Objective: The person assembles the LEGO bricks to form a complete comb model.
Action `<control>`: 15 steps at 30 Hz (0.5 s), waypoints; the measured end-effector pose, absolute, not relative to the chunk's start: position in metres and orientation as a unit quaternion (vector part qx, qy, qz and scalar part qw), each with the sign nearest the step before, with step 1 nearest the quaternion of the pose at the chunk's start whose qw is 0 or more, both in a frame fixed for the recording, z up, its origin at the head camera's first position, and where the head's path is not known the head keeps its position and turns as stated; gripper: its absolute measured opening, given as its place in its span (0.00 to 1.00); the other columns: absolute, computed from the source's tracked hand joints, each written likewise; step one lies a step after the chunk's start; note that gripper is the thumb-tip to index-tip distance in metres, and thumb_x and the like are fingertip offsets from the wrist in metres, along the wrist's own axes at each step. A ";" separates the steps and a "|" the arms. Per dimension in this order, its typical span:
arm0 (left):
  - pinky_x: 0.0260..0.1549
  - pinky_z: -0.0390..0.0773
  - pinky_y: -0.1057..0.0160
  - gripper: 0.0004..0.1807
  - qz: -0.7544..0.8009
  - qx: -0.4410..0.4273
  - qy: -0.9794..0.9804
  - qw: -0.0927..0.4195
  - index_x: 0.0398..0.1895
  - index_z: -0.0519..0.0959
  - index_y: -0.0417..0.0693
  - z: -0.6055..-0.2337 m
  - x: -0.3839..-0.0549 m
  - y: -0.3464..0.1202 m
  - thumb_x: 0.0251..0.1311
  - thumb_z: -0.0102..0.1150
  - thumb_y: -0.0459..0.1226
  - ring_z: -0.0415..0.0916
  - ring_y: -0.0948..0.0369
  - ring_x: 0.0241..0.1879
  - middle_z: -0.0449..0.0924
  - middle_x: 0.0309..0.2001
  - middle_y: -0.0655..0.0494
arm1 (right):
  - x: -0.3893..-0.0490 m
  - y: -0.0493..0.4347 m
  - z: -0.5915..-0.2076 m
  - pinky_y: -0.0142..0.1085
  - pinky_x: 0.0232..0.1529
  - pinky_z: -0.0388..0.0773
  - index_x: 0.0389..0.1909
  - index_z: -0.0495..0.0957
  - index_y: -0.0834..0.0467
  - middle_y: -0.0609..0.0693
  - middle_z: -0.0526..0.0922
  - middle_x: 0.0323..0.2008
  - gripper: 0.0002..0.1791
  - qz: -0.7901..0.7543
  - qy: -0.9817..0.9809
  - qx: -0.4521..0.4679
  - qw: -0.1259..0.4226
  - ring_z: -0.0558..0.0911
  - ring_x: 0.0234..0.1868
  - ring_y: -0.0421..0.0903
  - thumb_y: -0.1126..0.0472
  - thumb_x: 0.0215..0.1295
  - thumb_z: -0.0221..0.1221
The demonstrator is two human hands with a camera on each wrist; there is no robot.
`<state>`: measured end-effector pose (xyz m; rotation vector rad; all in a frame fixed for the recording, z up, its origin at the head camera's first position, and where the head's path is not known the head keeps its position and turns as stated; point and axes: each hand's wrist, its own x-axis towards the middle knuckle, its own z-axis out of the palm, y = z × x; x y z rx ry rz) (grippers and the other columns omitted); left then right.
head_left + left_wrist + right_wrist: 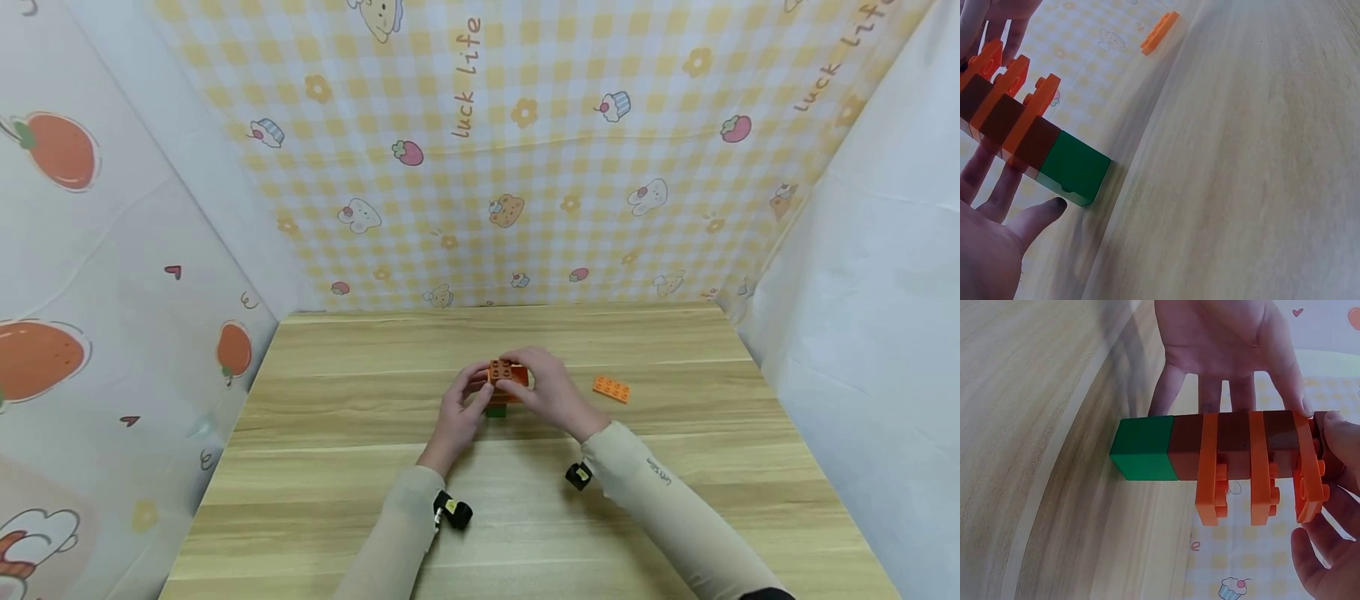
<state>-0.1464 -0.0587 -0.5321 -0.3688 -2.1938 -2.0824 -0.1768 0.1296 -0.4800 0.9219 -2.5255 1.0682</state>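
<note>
A tower of toy building bricks stands on the table, with a green brick [1144, 447] at its base. Above that, brown bricks [1234, 447] alternate with orange plates [1259, 465], whose studded ends jut out to one side. My right hand [551, 387] pinches the topmost brown brick [500, 369] between thumb and fingers at the tower's top; whether that brick is fully seated is hidden. My left hand [459, 408] holds the tower's left side, its thumb touching near the top orange plate and its other fingers reaching behind the stack.
One loose orange plate [611, 389] lies studs up on the wooden table [337, 492], right of the tower. Black wrist cameras [453, 510] hang at both sleeves. A yellow checked cloth [480, 250] rises behind the table, with white cloth walls on both sides.
</note>
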 end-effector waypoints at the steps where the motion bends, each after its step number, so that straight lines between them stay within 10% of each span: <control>1: 0.67 0.67 0.31 0.19 -0.682 -0.121 -0.720 0.047 0.69 0.74 0.44 -0.532 -0.147 -0.059 0.78 0.54 0.32 0.75 0.36 0.62 0.78 0.61 0.35 | -0.177 0.130 -0.480 0.46 0.49 0.85 0.56 0.83 0.64 0.56 0.87 0.49 0.20 0.367 -0.867 0.315 0.122 0.84 0.50 0.52 0.61 0.66 0.73; 15: 0.67 0.67 0.33 0.20 -0.682 -0.124 -0.719 0.048 0.70 0.74 0.45 -0.534 -0.147 -0.060 0.78 0.54 0.32 0.76 0.37 0.62 0.79 0.61 0.37 | -0.181 0.129 -0.480 0.48 0.52 0.84 0.56 0.84 0.62 0.55 0.88 0.49 0.19 0.355 -0.874 0.314 0.111 0.85 0.51 0.52 0.60 0.67 0.72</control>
